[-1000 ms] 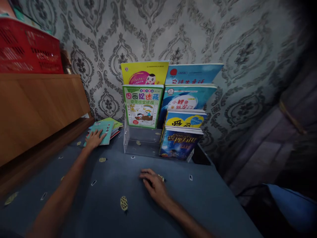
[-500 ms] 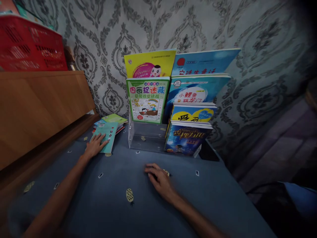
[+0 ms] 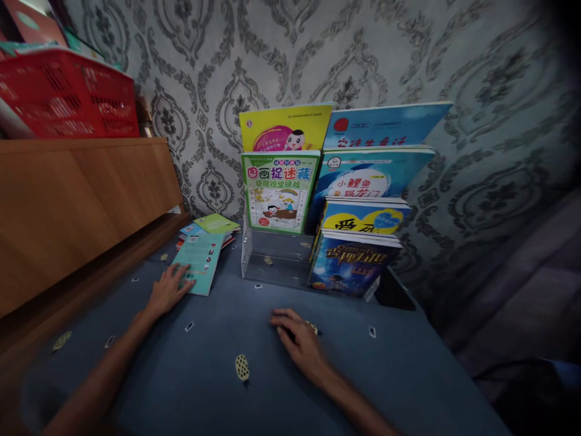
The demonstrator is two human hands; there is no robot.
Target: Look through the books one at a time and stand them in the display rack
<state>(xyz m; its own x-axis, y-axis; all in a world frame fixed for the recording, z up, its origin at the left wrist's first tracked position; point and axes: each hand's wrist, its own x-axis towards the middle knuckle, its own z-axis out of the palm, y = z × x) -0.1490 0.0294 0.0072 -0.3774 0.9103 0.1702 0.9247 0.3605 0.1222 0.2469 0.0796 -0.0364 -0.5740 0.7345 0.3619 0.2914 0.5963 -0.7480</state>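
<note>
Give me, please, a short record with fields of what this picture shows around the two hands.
left hand: left hand lies flat, fingers on the near edge of the teal booklet
right hand: right hand rests palm down on the blue cloth, holding nothing
booklet: lies flat on the cloth, in front of a small stack of booklets
rack: clear stepped rack against the wall; its front left step has no book
books in rack: green book on the left, dark blue book front right
left side: red basket on a wooden cabinet
</note>
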